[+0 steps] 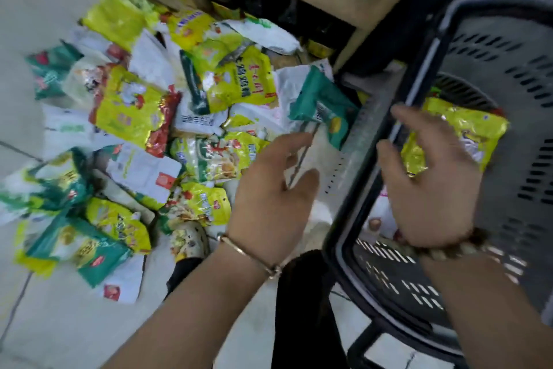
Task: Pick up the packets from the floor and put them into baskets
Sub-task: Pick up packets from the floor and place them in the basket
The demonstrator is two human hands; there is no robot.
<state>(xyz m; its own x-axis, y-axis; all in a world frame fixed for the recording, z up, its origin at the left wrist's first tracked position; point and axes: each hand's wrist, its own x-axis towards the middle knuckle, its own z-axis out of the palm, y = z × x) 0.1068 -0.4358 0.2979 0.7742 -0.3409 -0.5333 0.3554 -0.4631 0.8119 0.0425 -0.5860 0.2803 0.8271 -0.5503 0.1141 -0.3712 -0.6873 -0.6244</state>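
- Yellow packet (472, 129) lay inside the grey basket (508, 48), under the right hand (431, 183); few others seemed to be in it.
- Most packets (128, 105) were left in a heap on the floor (74, 332), just beside the basket.
- The left hand (269, 189) hovered over the heap; both hands had fingers spread and held nothing.

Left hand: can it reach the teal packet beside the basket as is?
Probably yes. The left hand is open and empty, just short of the teal packet, which lies atop the pile with nothing over it. The basket rim is beside it, not between.
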